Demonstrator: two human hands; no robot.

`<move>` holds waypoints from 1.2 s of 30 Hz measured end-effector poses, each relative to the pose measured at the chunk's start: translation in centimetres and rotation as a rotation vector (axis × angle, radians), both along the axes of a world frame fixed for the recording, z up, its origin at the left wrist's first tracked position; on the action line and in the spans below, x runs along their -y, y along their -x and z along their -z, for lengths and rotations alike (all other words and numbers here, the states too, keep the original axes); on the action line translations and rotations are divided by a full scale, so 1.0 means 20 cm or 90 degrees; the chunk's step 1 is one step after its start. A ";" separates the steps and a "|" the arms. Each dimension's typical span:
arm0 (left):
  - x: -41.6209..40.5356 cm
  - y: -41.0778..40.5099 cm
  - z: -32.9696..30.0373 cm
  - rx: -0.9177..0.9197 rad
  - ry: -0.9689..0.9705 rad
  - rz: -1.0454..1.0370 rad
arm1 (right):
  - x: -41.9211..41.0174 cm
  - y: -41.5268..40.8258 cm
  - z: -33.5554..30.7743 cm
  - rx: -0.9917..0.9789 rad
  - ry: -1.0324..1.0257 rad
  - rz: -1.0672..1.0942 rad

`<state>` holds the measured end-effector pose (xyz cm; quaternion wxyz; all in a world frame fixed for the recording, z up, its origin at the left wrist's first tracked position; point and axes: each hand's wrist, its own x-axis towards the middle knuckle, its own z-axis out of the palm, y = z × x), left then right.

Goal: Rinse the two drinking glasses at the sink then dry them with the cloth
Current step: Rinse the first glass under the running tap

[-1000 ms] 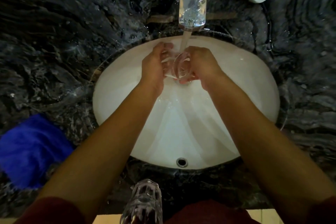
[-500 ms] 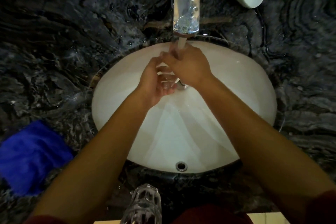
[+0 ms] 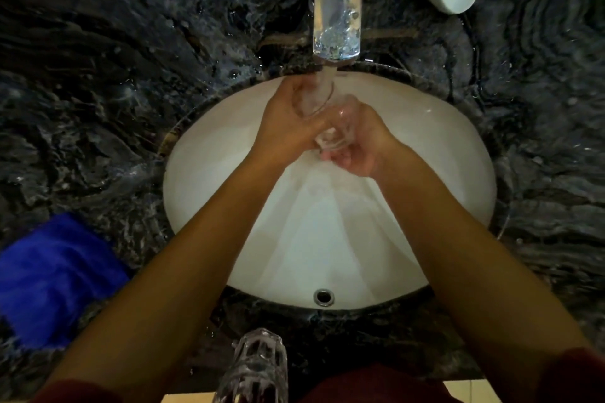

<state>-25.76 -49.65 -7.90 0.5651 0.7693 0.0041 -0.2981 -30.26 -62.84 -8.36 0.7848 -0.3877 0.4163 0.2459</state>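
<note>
White sink (image 3: 209, 193), blue cloth (image 3: 55, 281), clear glasses (image 3: 253, 366) — black marble-veined counter (image 3: 98, 59).

One head-worn camera looks steeply down, close over the sink (image 3: 203, 206) and tabletop (image 3: 98, 75), forearms reaching in from below.

Dim, warm light; only the white oval ceramic basin (image 3: 442, 180) shows bright (wide-angle bending at the edges), the dark veined stone worktop (image 3: 98, 75) murky

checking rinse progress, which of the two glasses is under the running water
The glass held in both hands over the basin, under the tap's stream. The other glass stands untouched on the counter's near edge.
</note>
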 end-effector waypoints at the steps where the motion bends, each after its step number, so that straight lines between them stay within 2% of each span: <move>1: 0.00 0.00 -0.01 -0.017 0.024 -0.005 | -0.01 0.03 0.00 -0.005 -0.017 -0.017; 5: 0.02 0.02 0.04 -0.108 0.076 0.005 | -0.04 0.11 0.04 -0.082 -0.001 -0.048; 7: 0.03 0.02 0.04 -0.128 0.047 0.012 | -0.06 0.14 0.05 -0.098 0.045 -0.055; 10: 0.07 0.01 0.02 -0.097 -0.014 0.034 | -0.06 0.17 0.05 -0.086 0.184 -0.118; 12: 0.10 -0.02 0.00 -0.087 -0.026 0.029 | -0.04 0.16 0.02 -0.071 0.256 -0.109; 15: 0.11 -0.04 0.01 -0.191 -0.023 -0.035 | -0.02 0.13 0.00 0.002 0.326 -0.021; 18: 0.12 -0.02 0.00 -0.354 0.077 -0.101 | -0.02 0.10 -0.01 0.103 0.417 -0.064; 21: 0.09 0.00 0.00 -0.480 0.153 -0.146 | -0.03 0.06 -0.02 0.107 0.420 -0.102; 27: 0.00 0.01 -0.02 -0.593 0.209 -0.112 | 0.00 0.01 -0.04 0.088 0.410 -0.099; 32: -0.05 0.01 -0.09 -0.632 0.263 -0.077 | -0.02 -0.03 -0.07 0.004 0.412 -0.012; 34: -0.06 0.02 -0.12 -0.647 0.276 -0.107 | -0.03 -0.03 -0.08 0.004 0.409 -0.015; 36: -0.09 0.04 -0.16 -0.648 0.278 -0.186 | -0.08 0.00 -0.10 0.044 0.422 -0.079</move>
